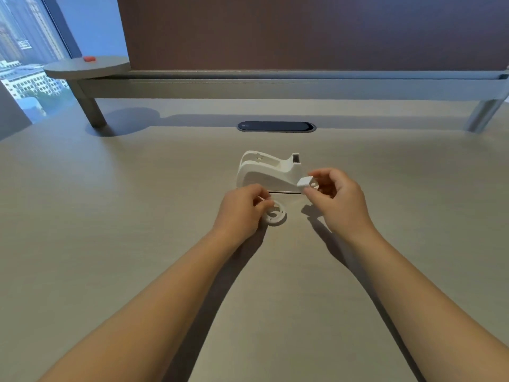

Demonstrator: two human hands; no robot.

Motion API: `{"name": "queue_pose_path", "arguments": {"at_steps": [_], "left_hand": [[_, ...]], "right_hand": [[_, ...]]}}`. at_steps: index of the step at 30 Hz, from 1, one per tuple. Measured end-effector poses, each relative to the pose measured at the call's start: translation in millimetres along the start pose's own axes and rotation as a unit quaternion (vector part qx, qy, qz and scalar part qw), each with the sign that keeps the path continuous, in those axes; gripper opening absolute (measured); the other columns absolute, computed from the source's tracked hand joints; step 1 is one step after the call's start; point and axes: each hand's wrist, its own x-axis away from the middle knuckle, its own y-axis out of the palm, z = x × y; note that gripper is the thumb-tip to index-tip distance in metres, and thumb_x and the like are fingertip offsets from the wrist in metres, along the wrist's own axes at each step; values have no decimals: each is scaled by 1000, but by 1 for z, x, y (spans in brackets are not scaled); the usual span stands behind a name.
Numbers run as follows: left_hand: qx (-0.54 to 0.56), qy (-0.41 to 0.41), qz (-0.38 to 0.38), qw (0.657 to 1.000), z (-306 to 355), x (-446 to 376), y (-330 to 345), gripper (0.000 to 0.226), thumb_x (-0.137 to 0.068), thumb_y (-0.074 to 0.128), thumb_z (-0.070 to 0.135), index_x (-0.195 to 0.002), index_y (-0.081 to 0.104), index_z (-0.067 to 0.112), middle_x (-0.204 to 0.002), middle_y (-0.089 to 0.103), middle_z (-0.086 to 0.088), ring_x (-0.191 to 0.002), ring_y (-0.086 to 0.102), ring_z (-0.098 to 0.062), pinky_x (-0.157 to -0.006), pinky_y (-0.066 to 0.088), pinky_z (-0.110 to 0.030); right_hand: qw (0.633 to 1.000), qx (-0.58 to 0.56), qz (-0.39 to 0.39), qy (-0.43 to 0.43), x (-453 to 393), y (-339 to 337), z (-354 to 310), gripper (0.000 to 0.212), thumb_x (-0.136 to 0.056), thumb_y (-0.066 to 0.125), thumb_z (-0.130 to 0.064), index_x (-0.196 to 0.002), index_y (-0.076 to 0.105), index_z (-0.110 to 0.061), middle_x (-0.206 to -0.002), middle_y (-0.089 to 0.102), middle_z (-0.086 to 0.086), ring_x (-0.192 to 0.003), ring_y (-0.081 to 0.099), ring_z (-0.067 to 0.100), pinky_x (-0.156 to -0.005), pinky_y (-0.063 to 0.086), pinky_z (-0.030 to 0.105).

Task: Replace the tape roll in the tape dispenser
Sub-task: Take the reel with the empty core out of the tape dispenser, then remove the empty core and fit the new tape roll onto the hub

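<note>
A white tape dispenser (pixel 265 173) stands on the beige desk (pixel 137 216), its roll cradle open at the top and its cutter at the right end. Just in front of it lies a white round core disc (pixel 275 215). My left hand (pixel 241 209) rests over the disc's left edge, fingertips pinching it. My right hand (pixel 337 201) hovers right of the dispenser's front and holds a small white spool piece (pixel 305 183) between thumb and fingers. No roll of tape shows in the cradle.
A dark oval cable slot (pixel 276 126) sits in the desk behind the dispenser. A raised grey shelf (pixel 275 86) on legs runs along the back below a dark partition. A round side shelf (pixel 85 68) with a small red object (pixel 89 59) is at the far left.
</note>
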Motion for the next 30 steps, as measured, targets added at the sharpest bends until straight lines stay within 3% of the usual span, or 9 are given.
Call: {"name": "queue_pose_path", "arguments": {"at_steps": [6,9,13,15,18,21,25,28,30], "left_hand": [[-169,81,-11,982,-3,-1,1,30,-90,39,20,-96,64,3,-106,63,-16,-97,54,-31,-64,25,-24],[-178,119,0,977,12,1,4,30,-90,39,19,-104,62,5,-115,60,-15,-104,53,-30,-74,33,-27],[-164,159,-31,973,40,-5,19,33,-88,43,16,-118,54,7,-124,55,-15,-114,47,-30,-90,36,-32],[-177,172,-57,967,50,-11,34,36,-88,42,12,-123,49,8,-127,51,-15,-117,44,-30,-93,33,-32],[-250,196,-84,944,58,-25,57,38,-86,41,4,-123,46,4,-128,49,-18,-118,42,-32,-97,36,-38],[-329,207,-88,917,65,-38,73,35,-84,42,2,-118,46,0,-128,47,-19,-116,40,-34,-97,35,-40],[-375,212,-92,898,70,-48,84,28,-85,38,2,-108,53,-1,-120,52,-20,-110,43,-35,-91,37,-40],[-310,202,-90,925,67,-48,84,24,-84,41,4,-100,57,-4,-116,54,-21,-109,45,-35,-91,35,-38],[-176,169,-75,967,69,-40,77,23,-85,45,8,-96,60,-4,-119,54,-19,-112,46,-32,-91,31,-30]], "right_hand": [[998,7,46,28,-6,-13,16,17,-80,57,-4,-91,54,-16,-96,57,7,-69,50,7,-44,41,0],[995,38,80,37,-8,-28,26,19,-79,56,-4,-97,56,-10,-110,57,18,-73,51,15,-45,43,2],[992,47,106,56,-9,-51,34,25,-82,54,-3,-106,56,-4,-105,58,13,-79,53,17,-61,46,7],[990,74,106,62,-9,-62,41,29,-81,53,-1,-110,55,-4,-99,54,8,-82,51,16,-53,38,-4],[988,87,100,74,-10,-74,49,29,-82,54,-2,-110,55,-6,-97,53,3,-68,50,4,-48,35,-7],[987,86,103,92,-10,-82,54,24,-81,54,-6,-104,57,-13,-95,55,-1,-65,48,-6,-68,44,12],[986,59,104,118,-8,-82,58,21,-78,56,-11,-85,55,-31,-87,61,-8,-80,60,11,-90,49,49],[987,58,100,111,-7,-80,56,19,-78,57,-10,-85,53,-28,-93,61,-1,-72,58,4,-87,51,49],[990,46,95,98,-9,-78,52,16,-78,56,-9,-86,52,-22,-94,59,3,-67,55,2,-82,53,43]]}}
